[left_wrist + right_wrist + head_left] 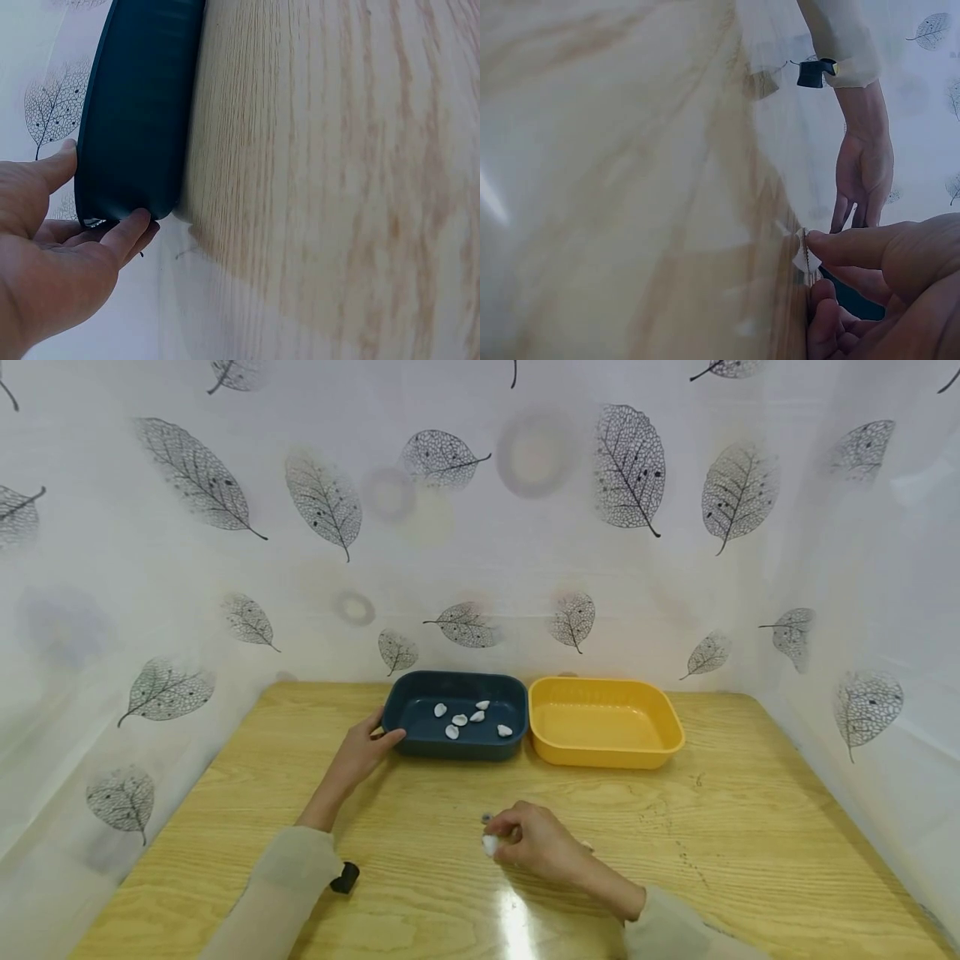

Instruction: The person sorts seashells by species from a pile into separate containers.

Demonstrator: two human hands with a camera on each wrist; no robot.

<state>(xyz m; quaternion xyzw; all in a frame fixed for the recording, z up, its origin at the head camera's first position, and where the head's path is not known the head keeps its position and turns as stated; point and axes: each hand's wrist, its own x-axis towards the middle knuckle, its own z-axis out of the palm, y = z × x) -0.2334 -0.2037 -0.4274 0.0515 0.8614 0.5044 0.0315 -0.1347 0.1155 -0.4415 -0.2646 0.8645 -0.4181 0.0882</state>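
My right hand (543,845) pinches a small white seashell (490,845) between thumb and fingers, low over the table. In the right wrist view, the shell (805,261) shows at the fingertips, partly covered. My left hand (362,752) holds the left end of a dark blue plastic basin (457,749). In the left wrist view, the thumb lies at the basin's rim and the fingers bend round its end wall (139,112). Several white seashells (460,720) lie spread over the basin's floor.
A yellow basin (606,758) stands against the blue one's right side. Close to the right fingertips lies a small dark piece (486,818). A pale bit (587,845) shows behind the right wrist. Leaf-patterned sheeting (480,552) surrounds the wooden table (420,860).
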